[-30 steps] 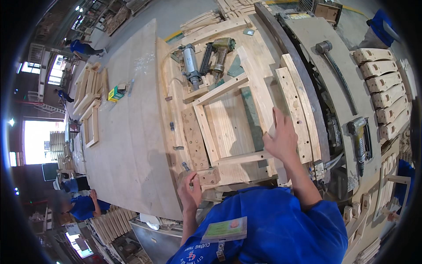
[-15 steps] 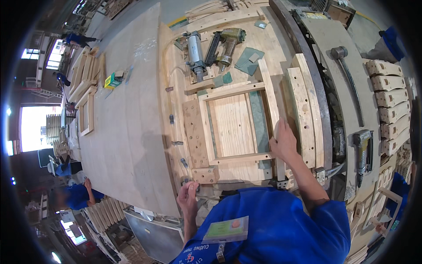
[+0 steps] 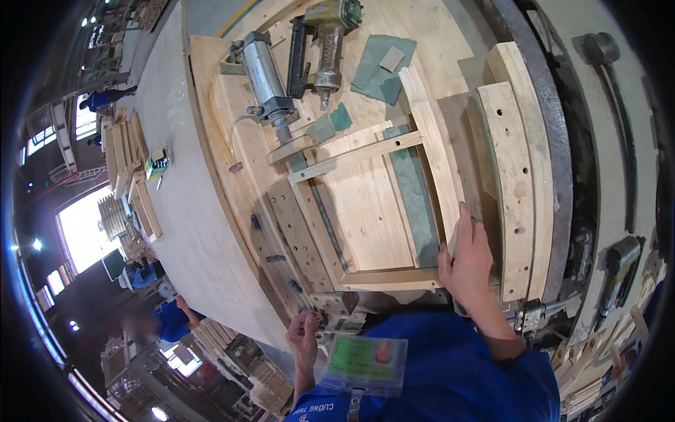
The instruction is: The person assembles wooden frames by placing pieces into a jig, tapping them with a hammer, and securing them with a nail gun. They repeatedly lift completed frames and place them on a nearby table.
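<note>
A pale wooden frame (image 3: 355, 157) lies on the workbench jig, its long right rail (image 3: 430, 130) reaching past the far crosspiece. My right hand (image 3: 467, 260) is closed over that rail near the close corner, thumb on the inner side and fingers along the outer side. Lower left, my left hand (image 3: 304, 337) has its fingers pinched at the end of a clear air hose, by a small dark fitting; what they hold is too small to name. A silver air cylinder (image 3: 264, 74) points its rod at a wood block (image 3: 290, 150) by the frame's far left corner.
Beyond the frame lie a nail gun (image 3: 325, 46) and green sandpaper pieces (image 3: 380, 67). Drilled wooden stop bars (image 3: 510, 176) stand on the right, beside a metal edge. Further right are a mallet (image 3: 600, 49) and another air tool (image 3: 620, 264). A co-worker (image 3: 176, 320) is at left.
My view has leaned in closer and turned, so the bench appears larger. My right hand stays on the right rail, and my left hand stays by the hose end.
</note>
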A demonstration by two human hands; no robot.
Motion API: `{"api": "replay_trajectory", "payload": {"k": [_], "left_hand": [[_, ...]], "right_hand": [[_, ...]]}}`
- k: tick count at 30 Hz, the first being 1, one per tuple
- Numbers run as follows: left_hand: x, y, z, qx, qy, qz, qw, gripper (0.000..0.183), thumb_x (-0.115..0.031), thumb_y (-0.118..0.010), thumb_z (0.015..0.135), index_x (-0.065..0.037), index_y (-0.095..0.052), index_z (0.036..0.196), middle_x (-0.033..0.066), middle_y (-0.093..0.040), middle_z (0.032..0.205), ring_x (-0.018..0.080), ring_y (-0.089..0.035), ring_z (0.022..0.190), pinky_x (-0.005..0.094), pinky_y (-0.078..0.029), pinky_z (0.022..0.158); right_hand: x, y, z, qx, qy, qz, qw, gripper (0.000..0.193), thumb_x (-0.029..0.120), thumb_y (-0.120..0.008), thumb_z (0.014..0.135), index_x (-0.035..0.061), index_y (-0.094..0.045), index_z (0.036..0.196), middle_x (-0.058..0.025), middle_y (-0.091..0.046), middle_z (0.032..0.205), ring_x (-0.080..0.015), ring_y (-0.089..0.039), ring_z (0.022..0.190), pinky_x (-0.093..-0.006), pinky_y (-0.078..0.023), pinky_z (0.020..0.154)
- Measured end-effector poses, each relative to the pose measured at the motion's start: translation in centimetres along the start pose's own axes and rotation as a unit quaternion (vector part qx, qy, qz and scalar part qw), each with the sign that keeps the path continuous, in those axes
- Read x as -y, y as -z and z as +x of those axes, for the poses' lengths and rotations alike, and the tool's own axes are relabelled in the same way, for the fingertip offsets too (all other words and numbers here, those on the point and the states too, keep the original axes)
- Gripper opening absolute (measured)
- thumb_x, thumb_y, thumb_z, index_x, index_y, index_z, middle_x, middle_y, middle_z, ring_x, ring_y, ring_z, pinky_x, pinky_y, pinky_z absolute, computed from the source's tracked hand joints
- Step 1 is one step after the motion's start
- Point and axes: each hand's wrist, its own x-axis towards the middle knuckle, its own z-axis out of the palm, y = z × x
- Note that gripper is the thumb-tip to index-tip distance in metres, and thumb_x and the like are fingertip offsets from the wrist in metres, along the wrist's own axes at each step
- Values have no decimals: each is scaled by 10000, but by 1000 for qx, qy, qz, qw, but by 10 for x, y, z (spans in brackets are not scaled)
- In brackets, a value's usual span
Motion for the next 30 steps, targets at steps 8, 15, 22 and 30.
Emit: {"api": "replay_trajectory", "payload": {"k": [8,15,22,30], "left_hand": [[-45,-28,18,12,-16,254,967,205,-139,-708,1054,4,-781,1182,100,-806,1057,156,-747,961,313,-593,883],[-61,-26,16,-22,-135,281,950,196,-133,-683,1066,4,-786,1161,121,-809,1038,157,-749,948,318,-595,856],[-61,16,6,-115,-170,-82,975,240,-179,-649,1116,35,-743,1172,51,-755,1013,99,-675,903,273,-569,815],[-59,6,-12,-6,-400,-147,904,219,-141,-742,1025,35,-761,1153,127,-796,1045,167,-751,900,317,-591,831]], "right_hand": [[-14,-1,12,14,-30,61,998,986,76,-789,789,2,-325,1655,-270,-547,1249,-471,-610,1092,-536,-529,885],[5,21,5,8,-44,45,998,979,73,-787,780,28,-341,1650,-263,-555,1210,-496,-634,1058,-571,-539,882],[24,70,-10,-21,51,347,936,784,-58,-612,865,-12,-411,1621,-168,-622,1448,-231,-621,1274,-350,-499,1090],[67,108,-47,294,-31,528,796,674,117,-714,913,-52,-489,1525,-191,-698,1289,-267,-742,1079,-384,-628,899]]}}
